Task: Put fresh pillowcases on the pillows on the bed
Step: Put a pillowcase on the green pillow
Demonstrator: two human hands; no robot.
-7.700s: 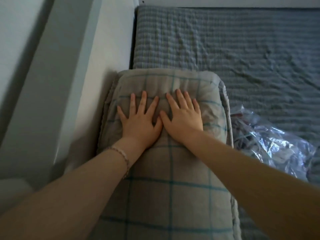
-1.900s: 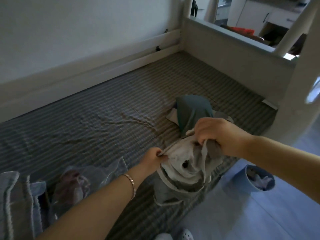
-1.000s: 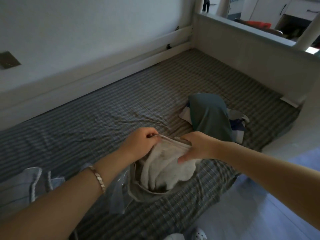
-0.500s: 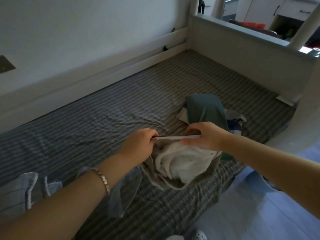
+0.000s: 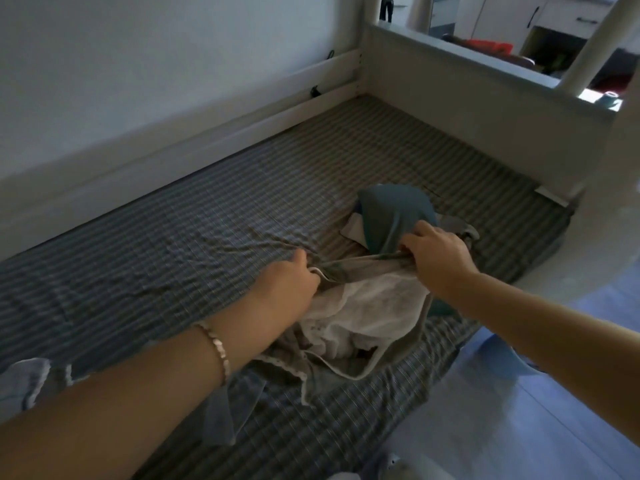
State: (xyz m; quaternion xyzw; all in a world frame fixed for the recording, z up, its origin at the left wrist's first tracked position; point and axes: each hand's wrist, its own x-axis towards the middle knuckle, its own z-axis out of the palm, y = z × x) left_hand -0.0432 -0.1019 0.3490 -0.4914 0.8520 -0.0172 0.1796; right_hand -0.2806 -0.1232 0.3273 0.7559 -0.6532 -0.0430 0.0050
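A grey-beige pillowcase [image 5: 349,368] with a lace edge lies near the front edge of the bed, and a white pillow [image 5: 367,306] shows inside its opening. My left hand [image 5: 287,282] grips the left end of the opening's upper hem. My right hand [image 5: 436,252] grips the right end of that hem, which runs taut between them. The striped grey bed sheet [image 5: 207,244] lies under it all.
A teal cloth [image 5: 391,216] on a small heap of other fabrics lies just behind my right hand. The white footboard [image 5: 467,109] and side rail [image 5: 173,157] bound the bed. A pale blue frilled fabric [image 5: 24,382] sits at the left edge. Blue floor [image 5: 519,427] lies at the right.
My hands have pulled the hem farther apart and away from me over the white pillow. Earlier I left the checked pillow at the headboard and turned to this one.
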